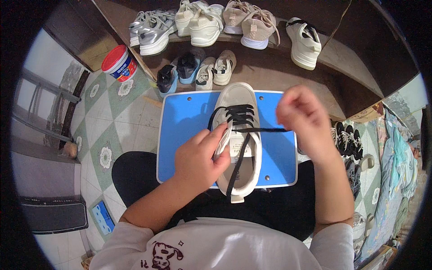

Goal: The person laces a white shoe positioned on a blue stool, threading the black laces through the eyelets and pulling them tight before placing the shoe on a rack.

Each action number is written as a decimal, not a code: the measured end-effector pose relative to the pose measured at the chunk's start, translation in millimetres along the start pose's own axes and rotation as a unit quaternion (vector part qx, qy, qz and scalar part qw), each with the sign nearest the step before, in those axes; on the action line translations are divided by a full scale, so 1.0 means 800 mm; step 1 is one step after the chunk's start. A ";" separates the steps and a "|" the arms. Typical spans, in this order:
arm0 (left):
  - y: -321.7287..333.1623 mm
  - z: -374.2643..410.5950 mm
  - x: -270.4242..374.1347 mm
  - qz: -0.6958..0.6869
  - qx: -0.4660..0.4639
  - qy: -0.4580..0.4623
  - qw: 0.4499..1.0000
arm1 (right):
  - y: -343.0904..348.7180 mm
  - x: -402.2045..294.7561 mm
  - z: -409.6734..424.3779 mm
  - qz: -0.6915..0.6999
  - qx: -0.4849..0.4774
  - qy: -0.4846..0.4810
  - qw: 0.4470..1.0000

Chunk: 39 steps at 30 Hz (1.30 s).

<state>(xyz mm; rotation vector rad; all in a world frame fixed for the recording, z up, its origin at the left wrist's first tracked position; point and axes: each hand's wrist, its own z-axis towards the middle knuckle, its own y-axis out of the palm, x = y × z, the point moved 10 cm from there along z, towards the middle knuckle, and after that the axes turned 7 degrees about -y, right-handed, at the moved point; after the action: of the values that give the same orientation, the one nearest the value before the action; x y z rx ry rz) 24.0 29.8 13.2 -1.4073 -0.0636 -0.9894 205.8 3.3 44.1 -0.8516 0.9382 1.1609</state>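
A cream sneaker (239, 92) lies toe-away on a small blue tabletop (185, 135) before me, its heel reaching past the near edge. My left hand (202, 155) grips the left side of its collar, thumb inside the opening and fingers at the eyelet flap. Black shoelace (240, 113) crosses the lower eyelets in several rows. One lace end runs taut to the right into my right hand (303, 118), which is blurred, raised beside the shoe and closed on it. The other lace end trails over the tongue and insole to the heel.
A wooden shelf (270, 64) beyond the tabletop bears several pairs of sneakers and a lone white shoe (305, 45) with black lace. A red-lidded bucket (119, 64) stands on the tiled floor at left. More shoes (349, 138) and heaped cloth (398, 162) lie at right.
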 end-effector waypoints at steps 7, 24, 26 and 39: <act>-0.003 0.000 0.002 -0.002 0.007 0.007 1.000 | 0.041 0.034 -0.012 -0.327 -0.227 0.116 0.910; -0.003 -0.001 0.002 -0.026 0.004 0.014 1.000 | -0.007 -0.012 0.007 0.280 -0.036 0.024 0.959; -0.001 -0.001 0.000 -0.030 0.006 0.001 1.000 | -0.011 0.004 0.001 0.005 0.016 0.020 1.000; -0.017 -0.003 0.006 -0.029 0.070 0.055 0.996 | 0.024 0.002 -0.018 0.055 -0.108 0.163 0.979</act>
<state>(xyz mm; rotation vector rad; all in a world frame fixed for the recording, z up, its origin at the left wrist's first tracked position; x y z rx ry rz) 17.7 27.4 25.9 -1.2270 -0.0906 -1.0896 185.3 -5.4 36.0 -1.2044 1.1522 1.2568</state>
